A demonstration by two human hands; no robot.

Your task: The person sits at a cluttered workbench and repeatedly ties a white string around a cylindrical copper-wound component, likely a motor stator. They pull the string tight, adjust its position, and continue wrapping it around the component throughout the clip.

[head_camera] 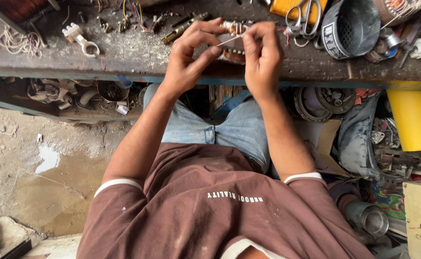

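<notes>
Both hands work over a dusty workbench. Between them sits a small motor winding with copper coils and white insulation, partly hidden by the fingers. My left hand pinches a thin white strip or thread that runs across to my right hand, which pinches its other end above the winding. Whether either hand also grips the winding itself is hidden.
Scissors lie on a yellow object at the bench's back. A grey motor housing stands to the right, a white plastic part to the left. Motor parts, a yellow roll and a metal can crowd the floor on the right.
</notes>
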